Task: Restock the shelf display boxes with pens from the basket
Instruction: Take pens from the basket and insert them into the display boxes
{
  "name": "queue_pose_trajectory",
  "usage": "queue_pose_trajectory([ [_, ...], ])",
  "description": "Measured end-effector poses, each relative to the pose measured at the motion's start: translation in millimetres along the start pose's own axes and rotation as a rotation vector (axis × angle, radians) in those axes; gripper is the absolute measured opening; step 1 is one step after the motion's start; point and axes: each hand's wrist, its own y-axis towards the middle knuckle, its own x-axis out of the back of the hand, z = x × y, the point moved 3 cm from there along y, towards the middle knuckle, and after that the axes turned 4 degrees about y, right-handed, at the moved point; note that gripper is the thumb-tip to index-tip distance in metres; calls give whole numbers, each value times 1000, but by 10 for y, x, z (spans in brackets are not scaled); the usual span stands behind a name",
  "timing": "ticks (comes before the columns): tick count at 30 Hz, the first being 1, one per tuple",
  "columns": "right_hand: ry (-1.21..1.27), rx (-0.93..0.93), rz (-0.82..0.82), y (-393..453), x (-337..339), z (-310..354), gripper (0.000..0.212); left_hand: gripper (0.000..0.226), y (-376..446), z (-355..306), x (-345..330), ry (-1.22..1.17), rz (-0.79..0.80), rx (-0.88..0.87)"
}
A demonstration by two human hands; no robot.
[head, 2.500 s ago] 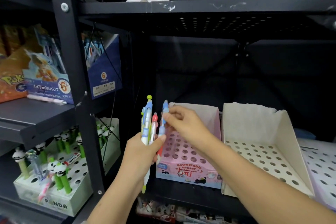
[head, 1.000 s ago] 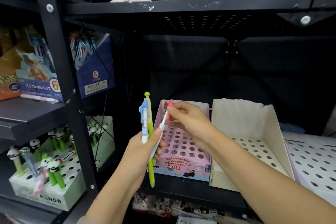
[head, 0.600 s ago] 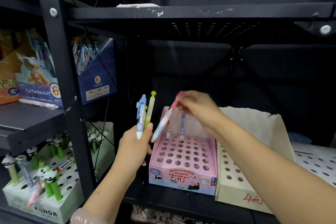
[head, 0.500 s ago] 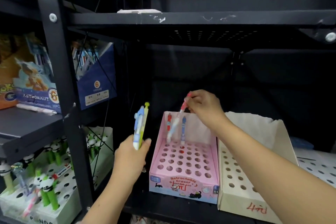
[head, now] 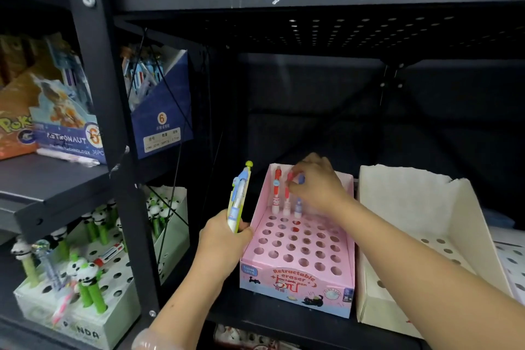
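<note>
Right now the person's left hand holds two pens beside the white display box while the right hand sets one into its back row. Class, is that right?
Not quite: the box is pink, not white, as the head view shows. The left hand holds two pens beside it while the right hand sets one into its back row.

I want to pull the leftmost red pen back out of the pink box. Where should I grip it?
Pinch the red pen by its upper barrel from above, then lift straight up. It stands upright in a back-row hole of the pink box, with the box wall left and another pen right.

Right hand (head: 314,186) hides blue pen (head: 298,206) top
</note>
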Motion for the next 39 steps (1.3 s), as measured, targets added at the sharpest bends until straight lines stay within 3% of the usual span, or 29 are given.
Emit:
queue_pose_trajectory([
  [4, -49, -3, 52, -22, 44, 44, 29, 22, -23, 14, 16, -35, 50, 5],
  [6, -64, 25, -26, -74, 110, 121, 34, 26, -48, -19, 40, -10, 42, -20],
  [9, 268, 38, -238, -238, 239, 338, 23, 30, -78, -109, 75, 100, -52, -84],
  [12, 609, -72, -75, -415, 195, 622, 26, 30, -117, -230, 71, 126, -125, -153],
  [15, 696, -86, 18, -533, 145, 786, 28, 29, -169, -328, 20, 149, -124, -195],
  [20, 790, -101, 11, -589, 188, 719, 17, 30, -253, -384, -58, 135, -65, -207],
  [26, 928, -299, -185, -515, 389, 319, 11, 26, -336, -407, -84, 28, 48, -219],
  [31, 567, -167, -299, -341, 707, -28, 6, 20, -183, -332, 75, 114, -113, -151],
  [35, 279, -83, -241, -253, 637, -130, 8, 7, -147, -199, 61, 122, -91, -61],
  [39, 131, -66, -153, -264, 477, -159, 14, 14, -173, -107, -5, 147, -52, -18],
])
